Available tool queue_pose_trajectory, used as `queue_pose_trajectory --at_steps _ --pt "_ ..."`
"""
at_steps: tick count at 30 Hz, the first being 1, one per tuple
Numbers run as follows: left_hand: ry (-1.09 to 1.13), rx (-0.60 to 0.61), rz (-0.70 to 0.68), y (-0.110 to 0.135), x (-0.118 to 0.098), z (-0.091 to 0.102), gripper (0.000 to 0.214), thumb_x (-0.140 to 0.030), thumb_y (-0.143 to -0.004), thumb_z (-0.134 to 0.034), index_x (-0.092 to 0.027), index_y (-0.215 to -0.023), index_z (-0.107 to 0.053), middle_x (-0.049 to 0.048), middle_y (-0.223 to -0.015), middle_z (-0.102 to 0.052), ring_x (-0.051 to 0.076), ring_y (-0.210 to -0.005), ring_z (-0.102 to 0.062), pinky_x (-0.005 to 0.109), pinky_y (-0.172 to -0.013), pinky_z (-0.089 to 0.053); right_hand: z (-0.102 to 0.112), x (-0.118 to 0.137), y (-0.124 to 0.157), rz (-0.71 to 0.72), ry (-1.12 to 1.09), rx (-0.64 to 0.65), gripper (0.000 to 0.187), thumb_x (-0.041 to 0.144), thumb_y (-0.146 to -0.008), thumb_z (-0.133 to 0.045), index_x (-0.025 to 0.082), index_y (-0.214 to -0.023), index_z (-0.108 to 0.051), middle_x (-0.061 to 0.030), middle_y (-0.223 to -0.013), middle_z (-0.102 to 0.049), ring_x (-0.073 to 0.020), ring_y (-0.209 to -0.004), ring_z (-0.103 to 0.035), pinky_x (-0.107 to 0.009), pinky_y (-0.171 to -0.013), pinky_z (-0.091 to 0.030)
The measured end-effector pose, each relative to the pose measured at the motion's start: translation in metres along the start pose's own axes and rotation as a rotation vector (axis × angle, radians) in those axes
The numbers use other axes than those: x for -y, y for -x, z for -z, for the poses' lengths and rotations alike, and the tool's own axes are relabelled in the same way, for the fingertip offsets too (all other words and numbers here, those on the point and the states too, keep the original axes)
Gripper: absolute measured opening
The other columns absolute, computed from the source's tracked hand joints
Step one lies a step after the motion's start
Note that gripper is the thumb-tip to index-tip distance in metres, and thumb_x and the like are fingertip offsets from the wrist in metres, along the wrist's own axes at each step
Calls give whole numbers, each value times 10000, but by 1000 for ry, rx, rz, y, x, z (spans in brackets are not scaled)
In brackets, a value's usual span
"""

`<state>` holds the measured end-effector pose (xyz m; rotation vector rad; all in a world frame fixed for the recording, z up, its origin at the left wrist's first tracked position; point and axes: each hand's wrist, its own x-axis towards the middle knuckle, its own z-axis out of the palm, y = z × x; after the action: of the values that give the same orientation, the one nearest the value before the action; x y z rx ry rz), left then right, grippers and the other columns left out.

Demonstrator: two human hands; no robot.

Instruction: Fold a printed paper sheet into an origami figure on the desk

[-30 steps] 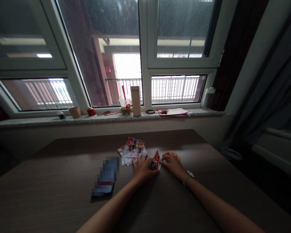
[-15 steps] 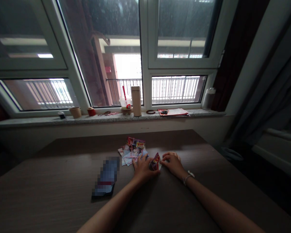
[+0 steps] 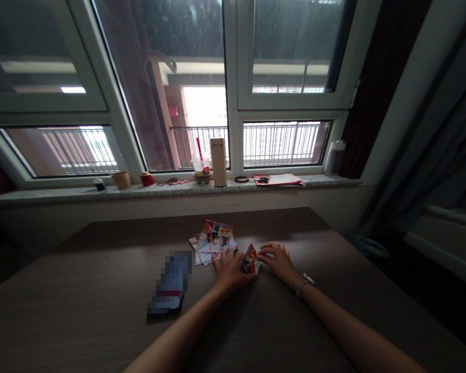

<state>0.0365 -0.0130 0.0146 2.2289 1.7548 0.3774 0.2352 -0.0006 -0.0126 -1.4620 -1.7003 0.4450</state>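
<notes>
A small folded piece of glossy printed paper (image 3: 250,259), red and purple with yellow print and a pale underside, stands tilted up over the table between my hands. My left hand (image 3: 231,272) has it between thumb and index finger, the other fingers spread on the table side. At the paper's right edge, my right hand (image 3: 276,259) has its fingers bent together in a pinch; its fingertips partly hide that edge. Several printed leaflets (image 3: 213,239) lie overlapping just beyond my left fingers. A light bracelet (image 3: 305,284) circles my right wrist.
On the brown table (image 3: 101,280), a dark phone (image 3: 170,285), its screen blurred, lies left of my left forearm. The stone sill (image 3: 171,190) behind carries a beige thermos (image 3: 218,163), a drink cup (image 3: 200,163), a paper cup (image 3: 120,180), scissors (image 3: 262,180) and papers (image 3: 285,180).
The folded paper has opened out a little, and more of its printed face and pale side shows. My right hand has shifted slightly; my left hand stays nearly in place.
</notes>
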Motion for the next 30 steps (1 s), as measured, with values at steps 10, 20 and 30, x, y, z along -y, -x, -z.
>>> queue_pose_trajectory --at_steps 10,20,30 --pt "12 12 -3 1 -2 1 756 -662 -620 -754 -364 -1298 -601 47 -1595 -359 373 -1502 -182 719 -1158 -29 0 -1 -1 18 6 -43 110 366 -793 -685 308 -798 -778 -27 -1060 -718 -276 -1118 -557 -457 -1028 -333" --pt "15 31 -20 1 -5 1 751 -643 -622 -764 -368 -1301 -597 46 -1592 -366 387 -1498 -188 731 -1151 -46 0 1 -2 1 -15 -42 116 329 -790 -676 278 -724 -756 -30 -1072 -718 -274 -1165 -538 -458 -1067 -310" --pt "16 31 -33 1 -5 2 737 -654 -618 -766 -352 -1276 -626 54 -1601 -354 378 -1503 -181 710 -1162 -11 1 1 -9 106 -96 -41 182 425 -823 -675 277 -777 -771 -54 -1051 -707 -264 -1137 -543 -450 -1049 -355"
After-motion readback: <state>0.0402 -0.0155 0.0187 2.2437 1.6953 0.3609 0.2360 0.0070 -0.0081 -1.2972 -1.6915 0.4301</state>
